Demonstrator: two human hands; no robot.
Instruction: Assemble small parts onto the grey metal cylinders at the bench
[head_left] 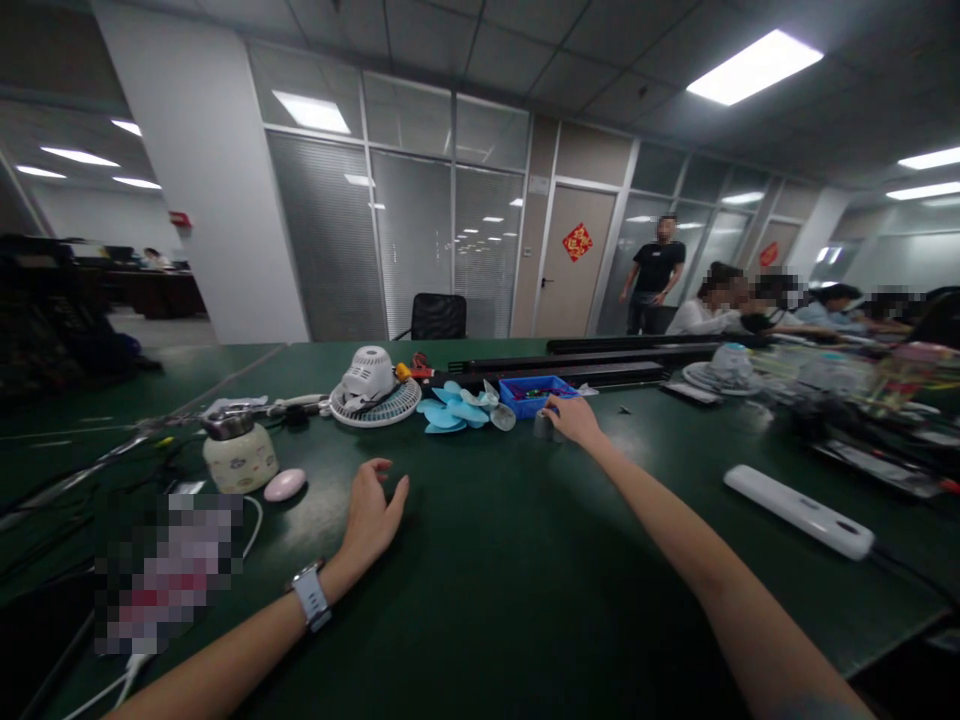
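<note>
My right hand (576, 420) reaches to the far part of the green table, its fingers closed at the rim of a small translucent cup (541, 426). The cup stands just in front of a blue tray (525, 405) that holds small coloured parts. A second clear cup (502, 417) lies by light blue fan blades (452, 410) left of the tray. My left hand (373, 508), with a watch on its wrist, hovers near the tabletop. Its fingers are apart and nothing is in them. A pink mouse-like object (285, 485) is nearest to it.
Behind the blades is a white fan head with its grille (375, 405). At left stand a cream jar (240, 460) and a phone-like object with a white cable. A white power strip (799, 510) lies at right. Long black bars (555, 372) lie behind. Several people sit or stand beyond.
</note>
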